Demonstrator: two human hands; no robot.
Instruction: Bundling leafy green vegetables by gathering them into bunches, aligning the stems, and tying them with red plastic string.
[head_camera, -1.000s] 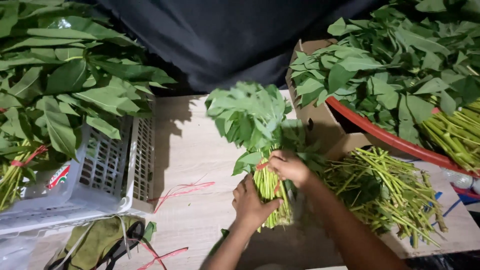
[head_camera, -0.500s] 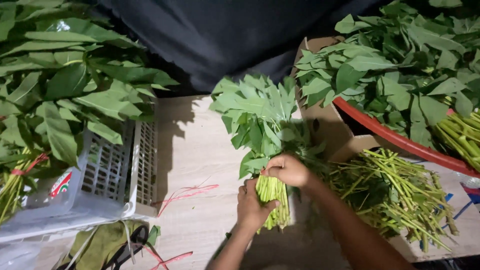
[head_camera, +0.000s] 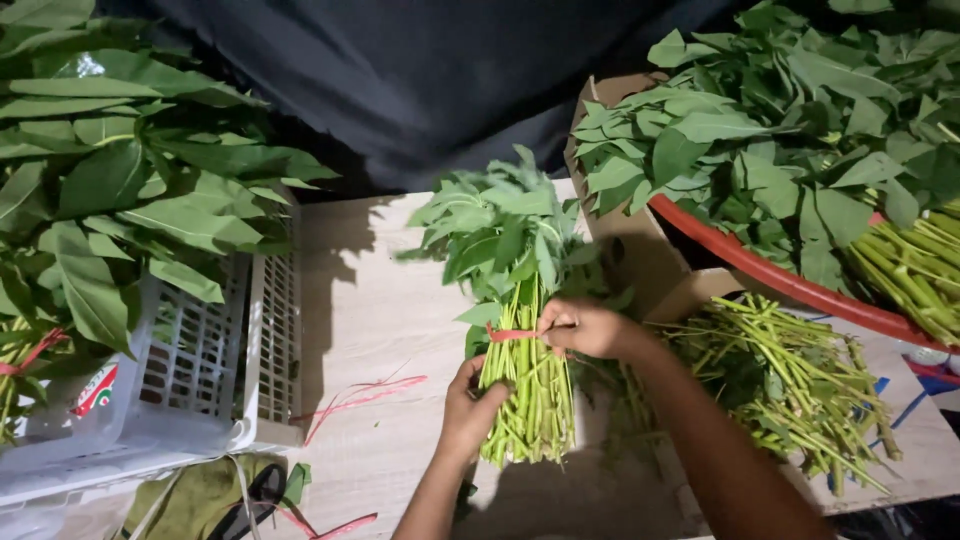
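Green leafy bunch (head_camera: 520, 300) with red tie (head_camera: 510, 335), white lattice-patterned crate (head_camera: 215, 360), red basin (head_camera: 780, 280).

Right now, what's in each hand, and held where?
Left hand grips the bundle of greens low on its stems. Right hand pinches the red tie wrapped around the stems.

Work surface is a pale wood-grain tabletop (head_camera: 370, 330), lit hard from above (sharp shadows fall across it from the leaf piles). Behind it hangs a dark navy cloth backdrop (head_camera: 430, 80), no wall or window visible. Left side: white slotted plastic crate (head_camera: 200, 370) heaped with broad green leaves (head_camera: 120, 190). Right side: red-rimmed basin (head_camera: 770, 275) piled with leafy greens, a brown cardboard box (head_camera: 640, 250) against it, loose cut stems (head_camera: 790, 370) spread on the table below. Stray red ties (head_camera: 360, 395) lie on the wood near the crate. Bottom left: olive-green cloth (head_camera: 200, 495), partly cut off.
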